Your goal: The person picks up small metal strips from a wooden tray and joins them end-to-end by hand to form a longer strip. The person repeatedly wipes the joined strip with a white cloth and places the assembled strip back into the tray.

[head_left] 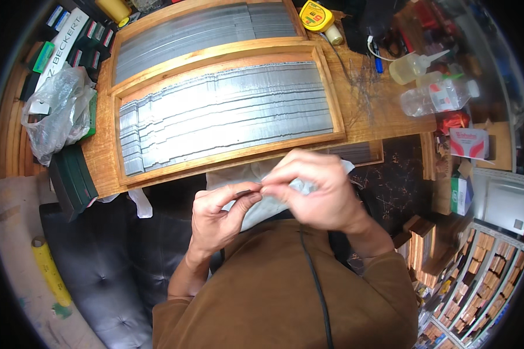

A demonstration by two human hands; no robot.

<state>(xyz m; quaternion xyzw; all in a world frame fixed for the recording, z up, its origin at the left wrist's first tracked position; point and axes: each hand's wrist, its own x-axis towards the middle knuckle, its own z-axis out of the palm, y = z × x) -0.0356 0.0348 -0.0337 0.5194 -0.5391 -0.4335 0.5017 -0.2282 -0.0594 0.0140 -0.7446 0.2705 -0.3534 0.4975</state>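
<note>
Both my hands meet in front of my body, just off the table's near edge. My left hand pinches a small dark flat piece between thumb and fingers. The fingertips of my right hand close together at the tip of that piece; motion blurs them, and what they hold is too small to name. Beyond my hands lies a shallow wooden tray filled with rows of thin shiny metal strips. A pale cloth shows beneath my hands.
A second wooden tray of metal strips sits behind. A plastic bag and dark boxes crowd the left. To the right are a yellow tape measure, loose thin wires, an oil bottle and a clear bottle.
</note>
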